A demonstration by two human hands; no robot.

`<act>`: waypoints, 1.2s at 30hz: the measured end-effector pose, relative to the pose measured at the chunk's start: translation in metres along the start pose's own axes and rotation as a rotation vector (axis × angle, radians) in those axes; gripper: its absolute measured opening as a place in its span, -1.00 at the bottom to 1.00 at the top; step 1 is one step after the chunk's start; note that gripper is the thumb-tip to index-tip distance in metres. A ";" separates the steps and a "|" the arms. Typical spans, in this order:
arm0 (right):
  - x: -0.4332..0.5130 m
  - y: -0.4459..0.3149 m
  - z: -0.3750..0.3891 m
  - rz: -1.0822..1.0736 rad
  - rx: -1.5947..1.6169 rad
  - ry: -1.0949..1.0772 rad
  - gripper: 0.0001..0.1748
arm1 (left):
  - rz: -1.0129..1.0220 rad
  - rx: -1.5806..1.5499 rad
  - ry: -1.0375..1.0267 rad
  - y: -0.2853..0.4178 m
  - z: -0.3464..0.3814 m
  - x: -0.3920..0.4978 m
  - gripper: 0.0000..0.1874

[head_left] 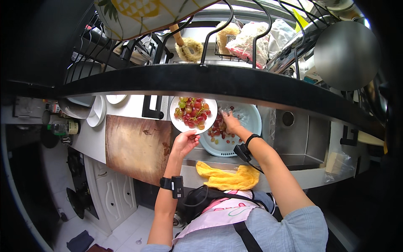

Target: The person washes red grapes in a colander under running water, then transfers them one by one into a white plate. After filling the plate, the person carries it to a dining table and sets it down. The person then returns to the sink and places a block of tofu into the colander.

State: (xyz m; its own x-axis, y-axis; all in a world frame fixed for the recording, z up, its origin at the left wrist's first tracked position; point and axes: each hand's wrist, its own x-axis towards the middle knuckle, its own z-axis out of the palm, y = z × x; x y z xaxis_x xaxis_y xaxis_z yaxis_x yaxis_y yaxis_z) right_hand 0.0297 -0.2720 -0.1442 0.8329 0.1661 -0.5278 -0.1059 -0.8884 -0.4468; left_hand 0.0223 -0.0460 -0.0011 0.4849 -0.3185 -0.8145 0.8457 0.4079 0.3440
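My left hand [186,143] grips the near rim of a white plate [177,123], thumb on top. A pile of red and yellow-green grapes [195,111] with stems lies on the plate. The plate is over the left side of a pale blue plastic basin [256,126] in the sink. My right hand [232,123] reaches into the basin's water, fingers down by loose grapes [217,127]. Its fingertips are partly hidden among ripples, so whether they hold a grape is unclear. Several more grapes are scattered near the basin's front wall.
A wooden cutting board [138,145] lies left of the sink. A yellow cloth [231,178] rests on the counter's front edge. Overhead, a black rack rail [201,77] crosses the view above the basin's far side. The steel sink [292,141] extends to the right.
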 end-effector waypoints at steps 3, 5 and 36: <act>0.000 -0.022 0.017 -0.175 -0.007 0.050 0.02 | 0.000 0.008 0.001 0.000 -0.001 0.000 -0.92; 0.002 -0.036 0.030 -0.263 0.007 -0.084 -0.13 | 0.009 0.008 -0.005 -0.001 -0.001 0.001 -0.92; -0.074 -0.085 -0.145 -0.249 0.577 0.023 -0.70 | -0.105 0.229 0.017 -0.050 0.000 0.024 -0.88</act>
State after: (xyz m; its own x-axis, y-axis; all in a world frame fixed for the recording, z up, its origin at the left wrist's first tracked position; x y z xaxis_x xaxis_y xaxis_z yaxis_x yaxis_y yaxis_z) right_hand 0.0556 -0.2709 0.0374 0.8813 0.3235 -0.3444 -0.1776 -0.4487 -0.8758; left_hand -0.0086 -0.0739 -0.0383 0.3894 -0.3336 -0.8585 0.9207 0.1678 0.3523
